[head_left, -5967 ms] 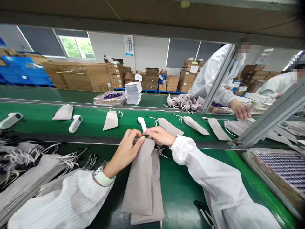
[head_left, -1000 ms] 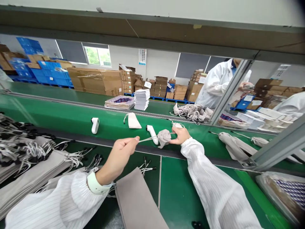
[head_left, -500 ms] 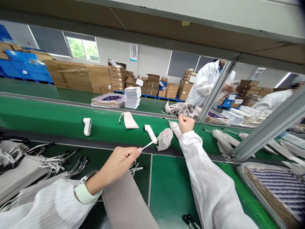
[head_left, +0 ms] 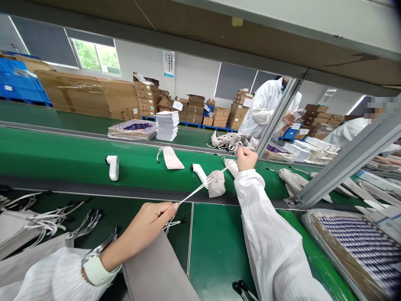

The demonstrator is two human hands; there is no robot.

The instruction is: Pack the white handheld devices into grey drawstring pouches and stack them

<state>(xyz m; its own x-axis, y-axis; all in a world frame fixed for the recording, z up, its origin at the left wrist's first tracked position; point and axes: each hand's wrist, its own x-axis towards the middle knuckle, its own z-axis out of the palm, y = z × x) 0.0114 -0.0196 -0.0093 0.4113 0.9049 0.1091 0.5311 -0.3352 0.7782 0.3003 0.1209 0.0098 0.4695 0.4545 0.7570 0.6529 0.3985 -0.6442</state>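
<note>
A small grey drawstring pouch (head_left: 216, 184) hangs over the green conveyor belt (head_left: 62, 156), its mouth cinched. My left hand (head_left: 150, 219) pinches one white drawstring low and near me. My right hand (head_left: 246, 159) pinches the other drawstring farther away, above the belt. The cords run taut between both hands through the pouch. A white handheld device (head_left: 198, 171) lies on the belt just left of the pouch.
A second white device (head_left: 112, 167) and a flat pouch (head_left: 171, 158) lie on the belt. Grey pouches are stacked at the left (head_left: 28, 228) and under my left arm (head_left: 156, 274). A wrapped tray (head_left: 357, 246) sits at the right. People in white coats (head_left: 266, 108) work beyond a metal post (head_left: 341, 165).
Six seconds ago both hands held a flat pouch near me. Over the last second my hands have drawn apart, stretching the drawstrings and cinching the pouch; my left hand moved back toward me.
</note>
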